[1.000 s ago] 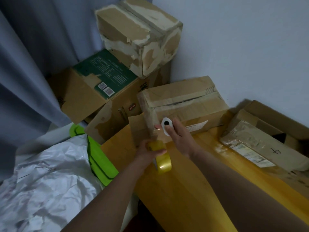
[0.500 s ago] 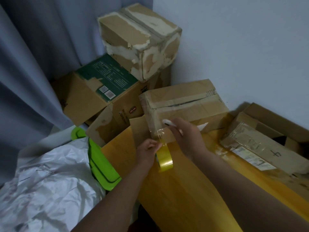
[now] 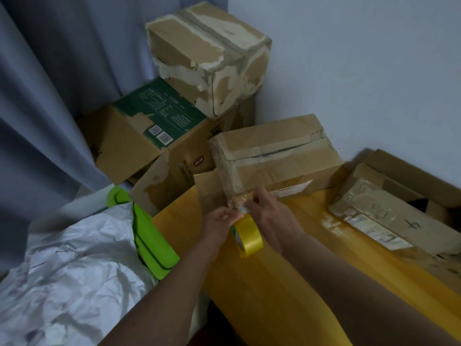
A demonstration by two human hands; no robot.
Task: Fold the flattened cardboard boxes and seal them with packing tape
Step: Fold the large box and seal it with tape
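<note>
A folded brown cardboard box (image 3: 274,156) stands on the yellow wooden table (image 3: 274,283) against the wall. A clear strip of tape runs down its near left corner to a yellow tape roll (image 3: 248,237) that stands on edge on the table. My left hand (image 3: 220,221) pinches the roll at its top, just where the strip leaves it. My right hand (image 3: 272,213) grips a small white cutter (image 3: 243,209), held against the strip just above the roll. A loose cardboard flap (image 3: 207,188) sticks out left of the box.
More cardboard boxes are stacked in the corner: a torn one (image 3: 209,56) on top of a green-printed one (image 3: 154,128). Flattened boxes (image 3: 389,213) lie at the table's right. Crumpled white paper (image 3: 69,278) and green plastic pieces (image 3: 149,240) lie left of the table, by a curtain (image 3: 37,96).
Both hands moved forward to the box's near corner. The right hand turned the white cutter down onto the tape strip. The roll dropped lower, under my left fingers.
</note>
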